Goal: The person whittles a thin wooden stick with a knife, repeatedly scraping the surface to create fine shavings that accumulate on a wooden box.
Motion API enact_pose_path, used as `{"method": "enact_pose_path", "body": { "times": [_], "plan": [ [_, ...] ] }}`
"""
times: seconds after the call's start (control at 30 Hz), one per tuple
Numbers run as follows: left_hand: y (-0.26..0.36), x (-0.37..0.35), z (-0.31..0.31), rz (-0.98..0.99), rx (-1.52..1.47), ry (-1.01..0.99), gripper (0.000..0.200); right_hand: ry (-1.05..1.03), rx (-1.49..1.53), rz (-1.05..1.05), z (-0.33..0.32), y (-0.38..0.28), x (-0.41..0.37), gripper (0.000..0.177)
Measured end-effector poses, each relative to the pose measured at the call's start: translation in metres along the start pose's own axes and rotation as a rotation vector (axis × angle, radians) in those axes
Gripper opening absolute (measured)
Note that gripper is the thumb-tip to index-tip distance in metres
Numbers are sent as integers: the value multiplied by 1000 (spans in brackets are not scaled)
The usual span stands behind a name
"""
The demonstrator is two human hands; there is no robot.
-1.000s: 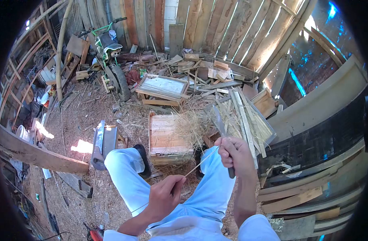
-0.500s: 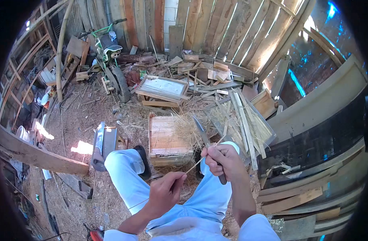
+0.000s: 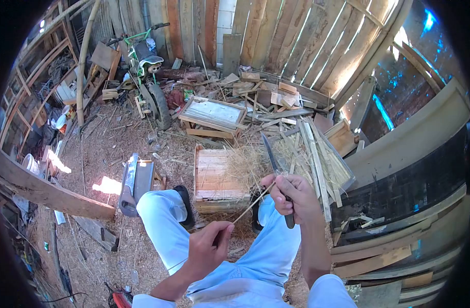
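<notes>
My left hand (image 3: 210,247) is closed on a thin pale strip (image 3: 249,209), which looks like split bamboo or wood. The strip's tail runs back past my left wrist, and its other end slants up to my right hand (image 3: 295,199). In that hand I grip a knife (image 3: 269,152), its long blade pointing up and away and its dark handle end showing below my fist. The strip meets the knife near the base of the blade; my fingers hide the exact contact. Below the blade, curly shavings (image 3: 250,163) lie heaped on a wooden crate (image 3: 209,172).
A handsaw (image 3: 127,192) rests against a low bench left of my knee. Long wooden slats (image 3: 314,159) lie at right, with scrap wood (image 3: 283,97) and a framed panel (image 3: 214,111) behind. A small green bike (image 3: 147,66) stands by the plank wall.
My right hand and the knife have moved slightly right, away from my left hand, and the blade points more steeply upward. A little more strip shows between the hands. The view has shifted slightly.
</notes>
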State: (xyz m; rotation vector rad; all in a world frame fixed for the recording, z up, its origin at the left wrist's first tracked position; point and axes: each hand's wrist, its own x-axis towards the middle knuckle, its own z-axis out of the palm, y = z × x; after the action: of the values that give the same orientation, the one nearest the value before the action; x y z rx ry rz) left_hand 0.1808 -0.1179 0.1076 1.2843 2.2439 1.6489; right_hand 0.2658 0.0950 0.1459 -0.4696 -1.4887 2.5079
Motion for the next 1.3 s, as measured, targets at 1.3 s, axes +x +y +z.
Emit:
{"method": "enact_pose_path", "body": {
  "times": [1.3],
  "plan": [
    [-1, 7, -11, -566, -912, -372, 21, -216, -119, 177, 19, -5, -12, 38]
  ]
}}
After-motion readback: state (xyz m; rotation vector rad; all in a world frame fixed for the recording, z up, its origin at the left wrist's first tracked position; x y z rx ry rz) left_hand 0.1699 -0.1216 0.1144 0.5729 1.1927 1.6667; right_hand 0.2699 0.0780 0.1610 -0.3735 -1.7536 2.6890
